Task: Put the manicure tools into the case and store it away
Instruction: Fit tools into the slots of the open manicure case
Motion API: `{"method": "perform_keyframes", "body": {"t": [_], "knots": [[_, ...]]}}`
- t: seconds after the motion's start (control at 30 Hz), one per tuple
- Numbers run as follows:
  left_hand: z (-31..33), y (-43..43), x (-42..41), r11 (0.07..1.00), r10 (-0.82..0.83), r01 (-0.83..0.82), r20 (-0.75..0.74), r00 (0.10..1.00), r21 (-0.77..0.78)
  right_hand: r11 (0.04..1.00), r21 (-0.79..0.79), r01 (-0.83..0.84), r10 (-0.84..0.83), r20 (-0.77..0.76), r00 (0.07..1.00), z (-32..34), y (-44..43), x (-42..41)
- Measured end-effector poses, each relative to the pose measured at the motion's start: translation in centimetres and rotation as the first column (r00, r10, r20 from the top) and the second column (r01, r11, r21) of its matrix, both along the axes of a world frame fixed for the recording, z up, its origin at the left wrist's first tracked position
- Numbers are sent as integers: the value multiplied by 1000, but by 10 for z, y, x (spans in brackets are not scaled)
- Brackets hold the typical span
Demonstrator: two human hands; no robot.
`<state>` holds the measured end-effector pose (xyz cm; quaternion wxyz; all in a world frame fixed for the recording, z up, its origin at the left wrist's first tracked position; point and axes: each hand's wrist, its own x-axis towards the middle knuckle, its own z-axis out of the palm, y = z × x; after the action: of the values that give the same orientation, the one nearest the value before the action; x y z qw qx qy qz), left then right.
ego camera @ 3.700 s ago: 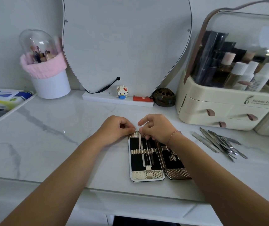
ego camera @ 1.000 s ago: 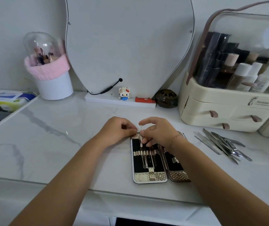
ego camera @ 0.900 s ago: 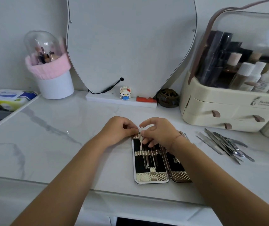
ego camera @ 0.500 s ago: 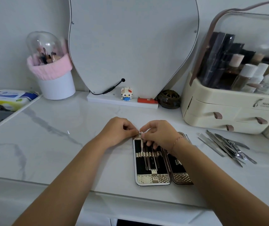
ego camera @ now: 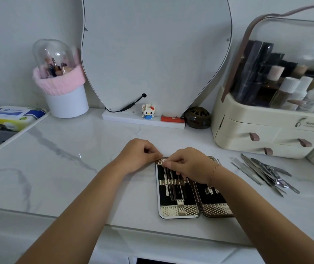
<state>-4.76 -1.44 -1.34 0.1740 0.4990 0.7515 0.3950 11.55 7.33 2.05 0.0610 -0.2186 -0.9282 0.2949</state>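
Note:
An open gold-patterned manicure case (ego camera: 179, 210) lies flat on the marble counter, both black-lined halves facing up. A few thin tools (ego camera: 168, 185) sit under the elastic loops of its left half. My left hand (ego camera: 139, 155) pinches the case's top left corner. My right hand (ego camera: 188, 164) rests over the top of the case, fingers pressing a thin silver tool down into the left half. A pile of loose steel manicure tools (ego camera: 264, 173) lies on the counter to the right of the case.
A cream cosmetics organiser (ego camera: 270, 128) with drawers stands at the back right. A mirror (ego camera: 156, 50) leans at the back centre, with a small figurine (ego camera: 148, 111) and dark jar (ego camera: 198, 117). A brush holder (ego camera: 62, 86) and wipes pack (ego camera: 11, 117) sit left.
The thin tool that my right hand held upright over the case has been pushed down into the loops of the left half. My left hand has stayed on the corner.

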Motion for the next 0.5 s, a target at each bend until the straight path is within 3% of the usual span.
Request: {"method": "perform_keyframes", "body": {"t": [0.33,0.4,0.5], "knots": [[2,-2,1,1000,-6,6,12,1000,1,990,99,-103,99,42,994,2,-6,13],[3,-2,1,1000,-1,1,7,1000,4,994,99,-50,57,-60,997,3,-8,21],[4,-3,2,1000,-3,2,36,999,15,983,54,178,-158,-264,951,3,4,49]]}}
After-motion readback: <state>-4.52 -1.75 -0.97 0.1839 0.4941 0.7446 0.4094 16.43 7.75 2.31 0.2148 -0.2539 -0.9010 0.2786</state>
